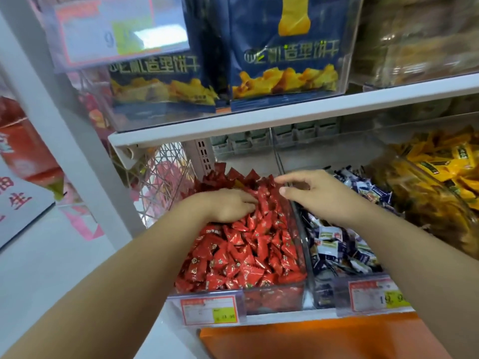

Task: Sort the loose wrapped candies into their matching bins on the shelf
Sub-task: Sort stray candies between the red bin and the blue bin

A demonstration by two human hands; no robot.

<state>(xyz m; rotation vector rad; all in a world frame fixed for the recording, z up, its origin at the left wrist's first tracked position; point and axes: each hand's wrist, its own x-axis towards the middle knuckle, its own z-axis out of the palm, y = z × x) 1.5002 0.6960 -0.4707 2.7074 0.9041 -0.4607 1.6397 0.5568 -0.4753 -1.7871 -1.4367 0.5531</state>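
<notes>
We reckon the red candies [246,255] under the flat fingers of our left hand [228,206] are light and slippery, so pinch a wrapper corner; our right hand [313,193] is loosely curled, empty.

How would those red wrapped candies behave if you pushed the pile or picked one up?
Probably light and crinkly: the red candies are small, in glossy wrappers. Likely slippery, so the loose heap under the left hand should shift and slide rather than hold shape.

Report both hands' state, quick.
Left hand: open, resting on the red candies.
Right hand: open, fingers loosely curled, holding nothing.
</notes>
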